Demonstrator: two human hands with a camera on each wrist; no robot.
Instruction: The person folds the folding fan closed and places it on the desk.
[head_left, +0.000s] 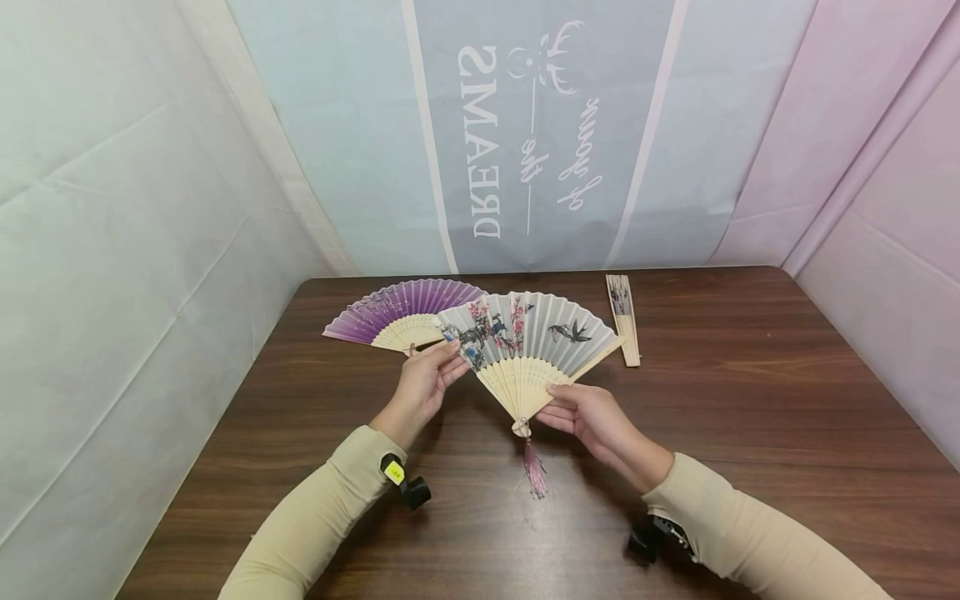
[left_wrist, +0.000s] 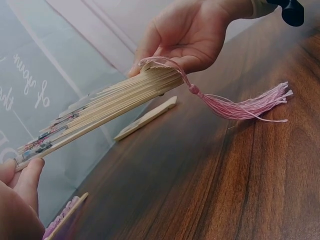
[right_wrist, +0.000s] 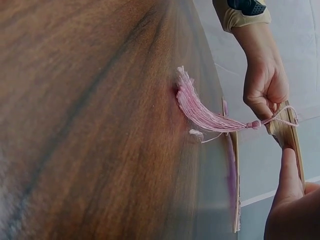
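Spread wide above the table is a pale grey folding fan (head_left: pixel 536 333) with pink blossoms, a dark bird and cream ribs. My left hand (head_left: pixel 426 385) pinches its left edge between thumb and fingers. Lower on the right side, near the pivot, my right hand (head_left: pixel 600 425) grips the ribs with the thumb on top. A pink tassel (left_wrist: pixel 245 102) hangs from the pivot by a looped cord. Behind my left hand, an opened purple folding fan (head_left: pixel 408 310) lies on the table, its right part covered by the grey one.
A folded fan (head_left: pixel 624 321) with pale ribs lies at the back right of the brown wooden table (head_left: pixel 750 400). Fabric walls surround the table, and the back cloth (head_left: pixel 525 167) carries mirrored lettering. Each wrist wears a small black camera mount (head_left: pixel 415 492).
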